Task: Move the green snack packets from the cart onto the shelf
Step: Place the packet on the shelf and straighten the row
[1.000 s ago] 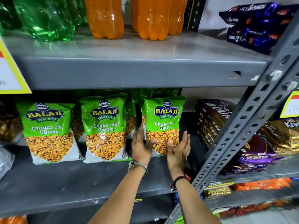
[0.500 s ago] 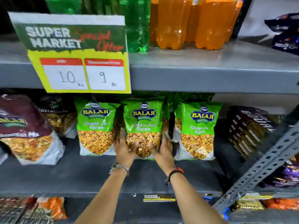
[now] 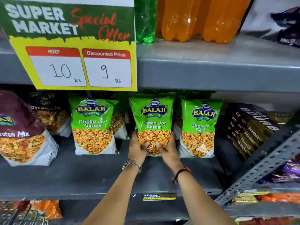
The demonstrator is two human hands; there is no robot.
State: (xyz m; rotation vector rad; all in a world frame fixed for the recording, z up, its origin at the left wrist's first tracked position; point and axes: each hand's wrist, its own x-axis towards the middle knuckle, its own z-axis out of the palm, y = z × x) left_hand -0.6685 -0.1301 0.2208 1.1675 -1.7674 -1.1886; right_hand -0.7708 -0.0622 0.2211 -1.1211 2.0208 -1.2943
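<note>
grey metal shelf [image 3: 97, 179] holds our middle green balaji snack packet [image 3: 153, 120], upright between two others. our left hand [image 3: 137, 147] and right hand [image 3: 168, 151] cup its base. letting go carelessly, we judge, could tip it forward.

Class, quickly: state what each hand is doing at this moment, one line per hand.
Left hand: closed on the lower left of the middle green packet.
Right hand: closed on the same packet's lower right.
</note>
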